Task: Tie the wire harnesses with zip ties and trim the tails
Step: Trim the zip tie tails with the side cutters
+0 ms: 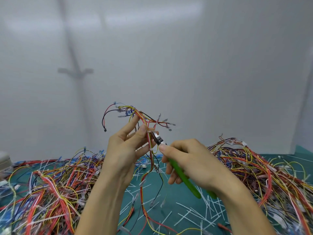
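Left hand [125, 150] pinches harness [149, 141] upright; right hand [191, 160] grips cutters [179, 173], nose angled up-left at zip tie [149, 131].

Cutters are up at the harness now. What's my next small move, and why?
Probably squeeze the green-handled cutters shut. The right hand has their tip against the harness that the left hand holds up, right at a white zip tie by the thumb. I cannot tell whether its tail sits between the blades.
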Demonstrator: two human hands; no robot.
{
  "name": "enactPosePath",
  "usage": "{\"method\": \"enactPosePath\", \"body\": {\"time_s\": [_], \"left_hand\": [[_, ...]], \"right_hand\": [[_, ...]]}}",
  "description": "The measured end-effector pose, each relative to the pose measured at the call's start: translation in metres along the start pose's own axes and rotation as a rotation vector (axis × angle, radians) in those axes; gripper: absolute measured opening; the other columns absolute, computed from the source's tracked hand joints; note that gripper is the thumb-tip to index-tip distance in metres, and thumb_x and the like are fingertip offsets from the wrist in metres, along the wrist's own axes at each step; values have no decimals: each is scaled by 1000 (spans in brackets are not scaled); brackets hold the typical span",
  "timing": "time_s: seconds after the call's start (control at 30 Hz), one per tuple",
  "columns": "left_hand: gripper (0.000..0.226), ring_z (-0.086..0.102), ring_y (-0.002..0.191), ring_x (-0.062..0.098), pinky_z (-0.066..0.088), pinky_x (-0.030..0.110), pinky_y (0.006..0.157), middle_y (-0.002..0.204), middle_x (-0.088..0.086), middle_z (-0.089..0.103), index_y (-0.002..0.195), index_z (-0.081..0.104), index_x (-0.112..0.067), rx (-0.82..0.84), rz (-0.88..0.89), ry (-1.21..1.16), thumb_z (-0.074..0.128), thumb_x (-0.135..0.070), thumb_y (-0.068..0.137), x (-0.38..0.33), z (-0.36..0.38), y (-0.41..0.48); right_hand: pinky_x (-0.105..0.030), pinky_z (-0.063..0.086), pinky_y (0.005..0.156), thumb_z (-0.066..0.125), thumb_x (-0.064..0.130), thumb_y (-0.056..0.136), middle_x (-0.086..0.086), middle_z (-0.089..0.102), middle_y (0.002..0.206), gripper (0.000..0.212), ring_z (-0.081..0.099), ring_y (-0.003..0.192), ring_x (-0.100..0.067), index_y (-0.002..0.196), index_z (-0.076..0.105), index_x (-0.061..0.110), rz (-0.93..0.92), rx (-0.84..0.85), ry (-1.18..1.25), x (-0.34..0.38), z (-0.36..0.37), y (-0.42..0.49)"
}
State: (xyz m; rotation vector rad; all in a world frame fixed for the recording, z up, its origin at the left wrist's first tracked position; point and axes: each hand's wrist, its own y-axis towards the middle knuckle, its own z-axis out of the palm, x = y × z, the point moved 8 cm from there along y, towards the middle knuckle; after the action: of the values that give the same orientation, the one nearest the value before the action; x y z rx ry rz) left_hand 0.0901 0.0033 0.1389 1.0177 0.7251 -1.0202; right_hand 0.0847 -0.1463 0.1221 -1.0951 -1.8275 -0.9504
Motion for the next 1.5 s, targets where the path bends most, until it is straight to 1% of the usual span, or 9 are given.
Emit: {"method": "enactPosePath", "body": {"time_s": [0.2, 0.33, 0.8, 0.93, 1.13, 1.27, 1.37, 1.43, 1.5], "left_hand": [[53, 74, 84, 22, 60, 28, 69, 95, 18, 75, 137, 54, -18, 0, -1, 9, 65, -17, 85, 1, 0, 1], [55, 74, 84, 20, 59, 26, 66, 96, 14, 76, 134, 57, -19, 0, 10, 36, 67, -21, 80, 0, 1, 1], [58, 71, 82, 15, 55, 19, 62, 95, 2, 77, 134, 57, -21, 11, 77, 130, 66, -26, 77, -4, 0, 0], [45, 71, 80, 14, 55, 19, 62, 94, 2, 77, 131, 58, -23, 15, 73, 135, 64, -19, 87, -4, 1, 1], [27, 72, 84, 18, 56, 20, 62, 97, 0, 77, 114, 63, -33, 32, 53, 153, 62, -17, 92, -1, 2, 0], [39, 75, 80, 14, 56, 19, 62, 95, 0, 77, 129, 57, -30, 50, 48, 156, 61, -14, 94, -2, 5, 0], [56, 75, 86, 19, 56, 19, 65, 97, 3, 77, 144, 45, -23, 70, 39, 171, 62, -11, 93, -3, 6, -2], [61, 75, 88, 22, 58, 20, 66, 94, 5, 77, 147, 41, -22, 66, 38, 173, 63, -8, 92, -4, 4, -2], [61, 75, 85, 23, 60, 23, 68, 91, 6, 77, 147, 41, -22, 62, 45, 178, 63, -7, 92, -6, 4, -3]], "right_hand": [[-37, 54, 58, 55, 44, 96, -9, 68, 66, 41, 72, 61, -33, 79, 65, 8, 30, 19, 40, 1, 2, -2], [-39, 56, 60, 55, 44, 96, -10, 68, 67, 42, 72, 62, -35, 80, 65, 6, 36, 18, 47, 2, 2, -3], [-34, 56, 50, 55, 44, 97, -6, 64, 57, 45, 67, 49, -27, 74, 64, 7, -19, -24, 30, 5, 4, -1], [-33, 54, 48, 55, 45, 96, -6, 62, 55, 46, 64, 46, -25, 71, 64, 8, -32, -47, 32, 7, 5, -2], [-32, 53, 46, 56, 44, 96, -7, 61, 53, 47, 62, 44, -26, 67, 64, 8, -33, -71, 29, 10, 1, -5], [-31, 52, 45, 58, 44, 94, -8, 62, 53, 46, 62, 43, -25, 65, 64, 10, -52, -123, 78, 13, -7, -7], [-32, 52, 47, 60, 46, 92, -8, 64, 56, 42, 63, 45, -26, 67, 65, 12, -77, -181, 130, 15, -18, -7], [-37, 57, 53, 62, 48, 89, -6, 68, 62, 39, 66, 49, -24, 71, 67, 13, -91, -218, 164, 16, -24, -7], [-41, 60, 62, 69, 56, 79, 0, 73, 70, 39, 69, 54, -20, 77, 69, 16, -96, -240, 134, 15, -28, -8]]}}
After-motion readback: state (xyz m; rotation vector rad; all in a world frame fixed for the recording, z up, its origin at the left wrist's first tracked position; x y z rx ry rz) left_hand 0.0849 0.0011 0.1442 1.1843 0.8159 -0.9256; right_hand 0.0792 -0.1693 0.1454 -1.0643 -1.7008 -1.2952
